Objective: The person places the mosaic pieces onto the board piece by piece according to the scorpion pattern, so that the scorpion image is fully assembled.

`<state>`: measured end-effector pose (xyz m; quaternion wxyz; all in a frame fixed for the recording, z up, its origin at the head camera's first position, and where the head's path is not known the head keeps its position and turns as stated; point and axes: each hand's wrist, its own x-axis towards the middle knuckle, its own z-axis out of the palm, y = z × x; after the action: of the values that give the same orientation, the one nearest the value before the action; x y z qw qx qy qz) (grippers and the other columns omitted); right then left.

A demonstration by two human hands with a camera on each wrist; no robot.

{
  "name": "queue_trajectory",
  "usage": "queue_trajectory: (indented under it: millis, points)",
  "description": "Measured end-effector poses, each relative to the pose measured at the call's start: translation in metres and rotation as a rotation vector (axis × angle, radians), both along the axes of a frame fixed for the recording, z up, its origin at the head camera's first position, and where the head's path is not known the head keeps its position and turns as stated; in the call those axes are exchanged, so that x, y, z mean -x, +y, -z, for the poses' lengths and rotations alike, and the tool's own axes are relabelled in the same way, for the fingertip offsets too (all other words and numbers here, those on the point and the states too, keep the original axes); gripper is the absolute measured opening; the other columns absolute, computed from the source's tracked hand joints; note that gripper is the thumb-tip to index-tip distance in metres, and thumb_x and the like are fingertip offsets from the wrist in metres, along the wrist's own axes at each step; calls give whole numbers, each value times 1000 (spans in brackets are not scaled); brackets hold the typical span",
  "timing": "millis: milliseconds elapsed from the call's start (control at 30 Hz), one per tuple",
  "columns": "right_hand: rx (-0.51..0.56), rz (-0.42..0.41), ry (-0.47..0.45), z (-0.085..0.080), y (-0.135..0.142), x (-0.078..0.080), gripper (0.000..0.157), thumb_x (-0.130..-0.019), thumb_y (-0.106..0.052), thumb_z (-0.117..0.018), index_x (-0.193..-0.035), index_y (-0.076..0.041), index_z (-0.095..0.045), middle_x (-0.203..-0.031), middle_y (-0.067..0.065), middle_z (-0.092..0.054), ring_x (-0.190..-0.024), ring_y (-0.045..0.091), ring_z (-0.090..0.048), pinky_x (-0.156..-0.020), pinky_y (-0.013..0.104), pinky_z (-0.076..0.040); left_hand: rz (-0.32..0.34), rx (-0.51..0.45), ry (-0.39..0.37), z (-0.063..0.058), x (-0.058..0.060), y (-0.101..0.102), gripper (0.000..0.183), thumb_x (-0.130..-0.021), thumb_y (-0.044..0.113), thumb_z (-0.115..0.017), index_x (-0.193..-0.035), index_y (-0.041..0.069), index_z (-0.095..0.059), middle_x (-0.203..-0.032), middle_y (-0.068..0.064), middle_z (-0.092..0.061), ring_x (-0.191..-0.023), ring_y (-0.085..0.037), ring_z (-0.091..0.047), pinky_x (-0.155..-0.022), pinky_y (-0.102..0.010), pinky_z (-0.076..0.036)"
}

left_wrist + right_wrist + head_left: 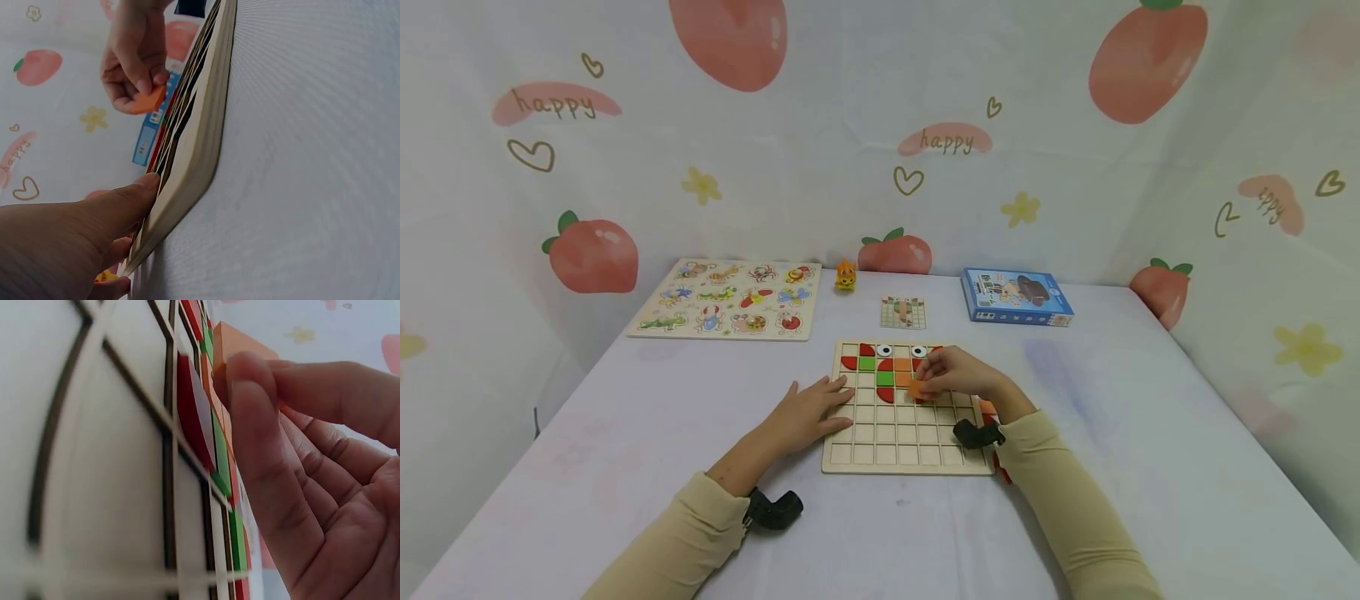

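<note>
A wooden grid board (886,454) lies on the table, its upper cells partly filled with red, green and orange pieces and two eye pieces. Between thumb and fingers, my right hand (957,372) pinches an orange block (240,347) close over the board's upper middle. In the left wrist view that orange block (150,100) shows beneath the fingertips. My left hand (805,414) rests at the board's left edge with its fingers spread, the thumb (134,190) on the rim. A red rounded piece (195,412) sits in a cell near the right hand.
Behind the board lies a small pattern card (903,312). An insect puzzle board (726,300) is at the back left, an orange toy figure (846,275) beside it. A blue box (1017,297) stands back right. Loose pieces (987,408) lie by the board's right edge, partly under the right arm.
</note>
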<state>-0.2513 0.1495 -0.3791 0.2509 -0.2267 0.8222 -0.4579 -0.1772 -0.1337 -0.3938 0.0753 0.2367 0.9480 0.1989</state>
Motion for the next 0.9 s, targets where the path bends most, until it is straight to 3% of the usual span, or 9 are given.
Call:
queue_trajectory:
  millis: [300, 533, 900]
  points:
    - [-3, -18, 3, 3, -12, 2, 16, -85, -5, -66, -97, 6, -64, -76, 3, -67, -66, 10, -64, -63, 26, -54, 3, 5, 2, 2, 2, 1, 56, -90, 41, -57, -138, 15, -47, -150, -8, -35, -140, -33, -28, -105, -70, -14]
    - [-54, -46, 148, 7, -15, 2, 14, -83, -7, -68, -92, 3, -67, -78, 6, -67, -67, 9, -58, -65, 24, -49, 9, 6, 10, 2, 1, 0, 57, -90, 42, -57, -138, 15, -47, -150, -8, -35, -140, -33, -29, -105, -71, -14]
    - [-96, -12, 187, 6, -19, -2, 12, -82, -9, -70, -86, 1, -69, -75, 4, -66, -64, 8, -56, -63, 23, -48, 6, -5, 3, 3, 1, 0, 57, -90, 42, -57, -139, 15, -46, -150, -7, -34, -140, -33, -27, -105, -70, -13]
